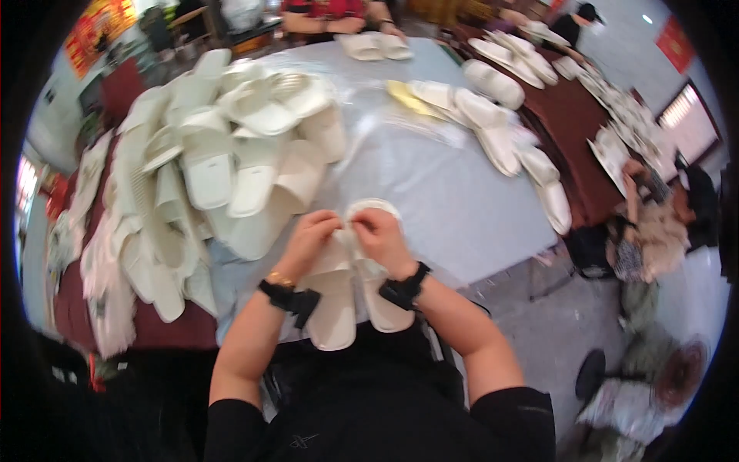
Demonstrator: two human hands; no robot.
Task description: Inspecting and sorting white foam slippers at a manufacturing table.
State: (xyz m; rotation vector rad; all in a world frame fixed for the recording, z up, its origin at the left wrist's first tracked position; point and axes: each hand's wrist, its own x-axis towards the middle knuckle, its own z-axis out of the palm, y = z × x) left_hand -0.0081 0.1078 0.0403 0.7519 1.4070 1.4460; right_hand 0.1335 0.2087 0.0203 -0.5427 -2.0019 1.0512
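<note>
Two hands, left hand (309, 235) and right hand (382, 235), fingers gripping a white slipper pair (350, 296) at the counter's (454, 208) near edge; slipper pile (208, 177) left.

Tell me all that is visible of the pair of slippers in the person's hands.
The pair of white slippers looks soft and cloth-like. They lie side by side, touching, at the near edge of the grey table, their lower ends hanging over it. The left hand and right hand pinch their upper ends together.
</note>
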